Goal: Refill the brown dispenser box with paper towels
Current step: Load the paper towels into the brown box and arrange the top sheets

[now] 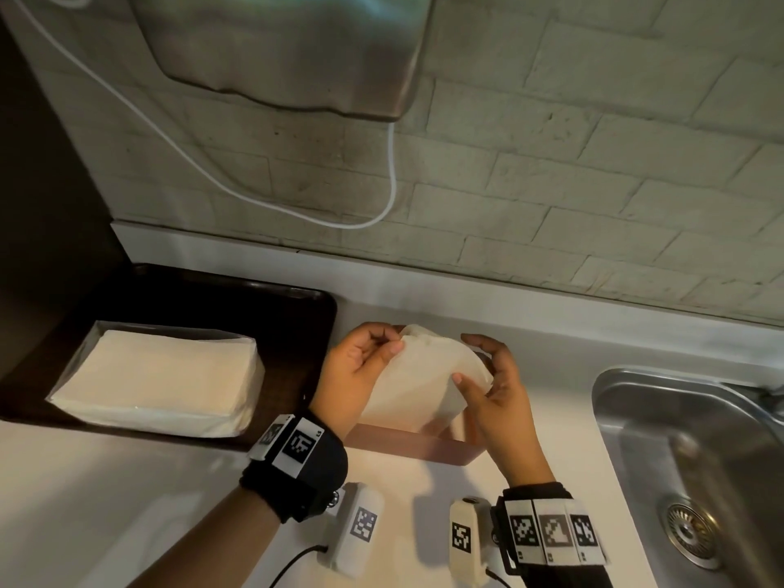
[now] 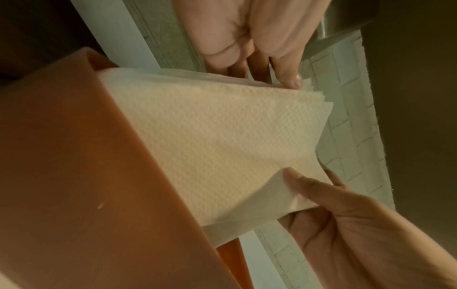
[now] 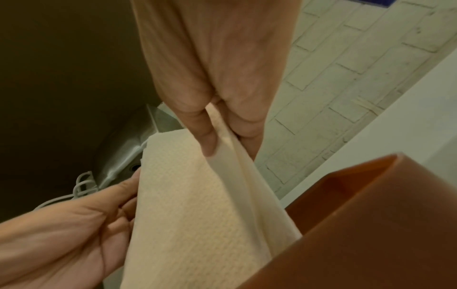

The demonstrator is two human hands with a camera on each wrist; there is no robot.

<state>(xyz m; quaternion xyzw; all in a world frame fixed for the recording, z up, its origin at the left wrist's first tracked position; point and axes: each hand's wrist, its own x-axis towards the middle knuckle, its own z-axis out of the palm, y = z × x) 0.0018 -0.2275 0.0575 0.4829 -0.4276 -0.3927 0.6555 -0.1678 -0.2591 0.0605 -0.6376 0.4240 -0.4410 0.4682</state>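
a: where are the paper towels (image 1: 418, 377)?
b: between both hands, lower end inside the brown dispenser box (image 1: 428, 447), upper end sticking out above its rim. the left hand (image 1: 360, 371) pinches the upper left edge between thumb and fingertips; the right hand (image 1: 494, 392) holds the right edge, thumb on the front face, fingers curled round behind.

a: can you see into the box?
b: hardly. from the head view the stack and the hands cover most of it; only the near wall shows below the grip. the left wrist view shows the box (image 2: 86, 166) wall close up and the towels (image 2: 217, 140) rising out of it, not how deep they sit.

a: anything else?
b: to the left of the grip, a wrapped pack of towels (image 1: 161, 379) lies on a dark tray (image 1: 292, 307). to the right, a steel sink (image 1: 695, 460), cut off by the frame. above, a metal wall unit (image 1: 288, 48), its top cut off, with a white cable (image 1: 394, 171) hanging from it.
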